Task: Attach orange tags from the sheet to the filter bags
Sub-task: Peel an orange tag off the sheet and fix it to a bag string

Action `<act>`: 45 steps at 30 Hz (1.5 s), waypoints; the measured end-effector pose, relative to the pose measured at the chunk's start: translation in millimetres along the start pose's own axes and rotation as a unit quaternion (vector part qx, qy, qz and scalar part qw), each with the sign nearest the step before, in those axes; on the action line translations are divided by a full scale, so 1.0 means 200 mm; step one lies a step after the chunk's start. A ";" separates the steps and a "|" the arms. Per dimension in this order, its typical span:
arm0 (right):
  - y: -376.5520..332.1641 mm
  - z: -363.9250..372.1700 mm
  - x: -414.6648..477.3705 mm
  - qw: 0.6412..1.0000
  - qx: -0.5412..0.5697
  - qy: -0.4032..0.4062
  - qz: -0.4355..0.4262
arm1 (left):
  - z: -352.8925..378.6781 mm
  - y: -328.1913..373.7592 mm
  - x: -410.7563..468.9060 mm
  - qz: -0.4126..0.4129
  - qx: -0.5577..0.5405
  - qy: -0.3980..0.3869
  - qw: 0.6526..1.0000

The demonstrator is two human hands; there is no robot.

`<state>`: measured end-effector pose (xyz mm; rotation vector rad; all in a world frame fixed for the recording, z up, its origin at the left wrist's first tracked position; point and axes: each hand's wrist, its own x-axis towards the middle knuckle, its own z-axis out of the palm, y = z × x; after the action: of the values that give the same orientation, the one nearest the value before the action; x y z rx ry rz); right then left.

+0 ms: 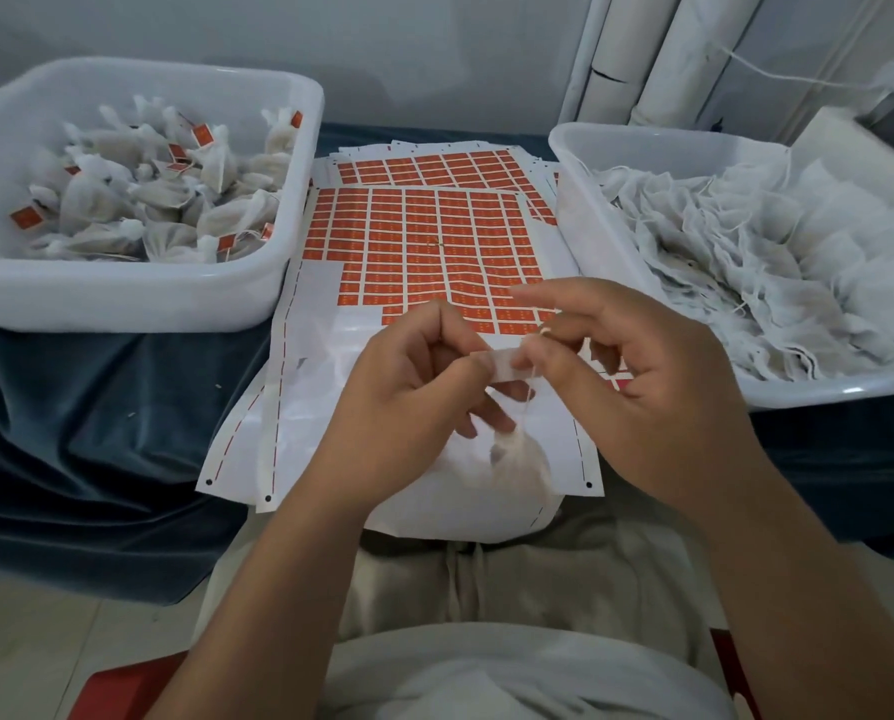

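Note:
A sheet of orange tags (424,241) lies on the dark cloth between two white tubs, its near part peeled bare. Over that bare part my left hand (408,387) and my right hand (637,376) pinch the two ends of a small tag (510,363), whose white back faces me. A thin string runs down from the tag to a white filter bag (517,459) that hangs below my fingers. The left tub (123,298) holds several filled bags with orange tags. The right tub (642,262) holds a heap of untagged white filter bags (777,262).
More tag sheets (434,163) lie stacked under and behind the top one. White tubes (668,59) lean against the wall at the back right. Dark blue cloth (97,433) drapes over the table edge toward my lap.

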<state>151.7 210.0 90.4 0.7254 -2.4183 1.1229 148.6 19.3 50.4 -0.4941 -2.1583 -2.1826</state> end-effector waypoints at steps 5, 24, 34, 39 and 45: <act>-0.01 0.03 -0.01 0.998 0.057 -0.007 0.020 | 0.01 -0.01 0.00 0.002 0.040 -0.003 0.999; 0.01 0.03 0.00 0.991 0.110 0.013 0.070 | 0.07 -0.03 0.01 -0.034 0.004 -0.008 0.999; 0.02 0.04 0.00 0.996 0.068 0.019 0.061 | 0.07 -0.03 0.01 -0.011 0.091 0.040 0.995; 0.02 0.04 0.00 0.994 0.083 0.019 0.074 | 0.07 -0.05 0.01 0.006 0.115 0.059 0.992; 0.03 0.04 0.00 0.994 0.075 0.017 0.075 | 0.07 -0.04 0.00 0.026 0.150 0.064 0.986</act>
<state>147.1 206.0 81.9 0.5726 -2.4128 1.3772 149.5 33.1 43.2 -0.3769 -2.3165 -1.7641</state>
